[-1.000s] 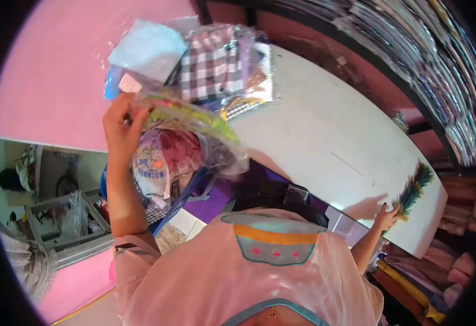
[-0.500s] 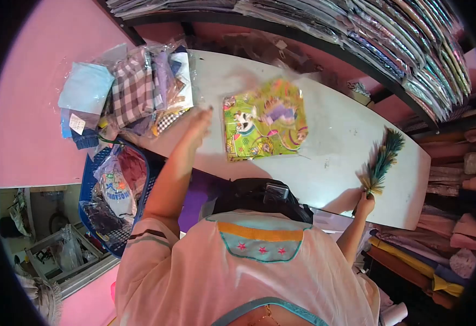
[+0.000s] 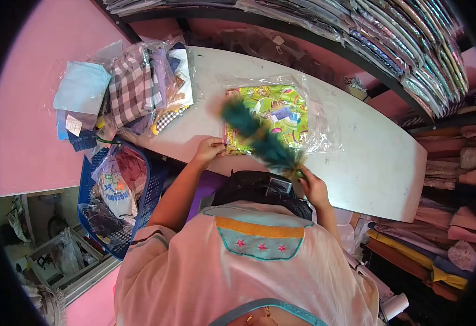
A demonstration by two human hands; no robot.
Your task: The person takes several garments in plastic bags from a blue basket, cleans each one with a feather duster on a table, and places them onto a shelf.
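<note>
A bright green printed garment in a clear plastic bag lies flat on the white table. My left hand is closed at the bag's lower left corner, thumb and fingers pinching its edge. In my right hand is the handle of a dark green feather duster, held at the table's near edge. The duster's feathers, smeared by motion, stretch up and left across the garment and hide its middle and left part. The bag's loose clear plastic spreads out to the right of the garment.
Several bagged clothes are piled at the table's left end. Below them stands a blue basket with more bagged clothes. A rack of bagged garments overhangs the back, and folded fabrics fill shelves at right.
The duster has swung left from the table's right side to over the garment. My left hand has come down to the bag's corner. The bag now lies flatter, its plastic spread out.
</note>
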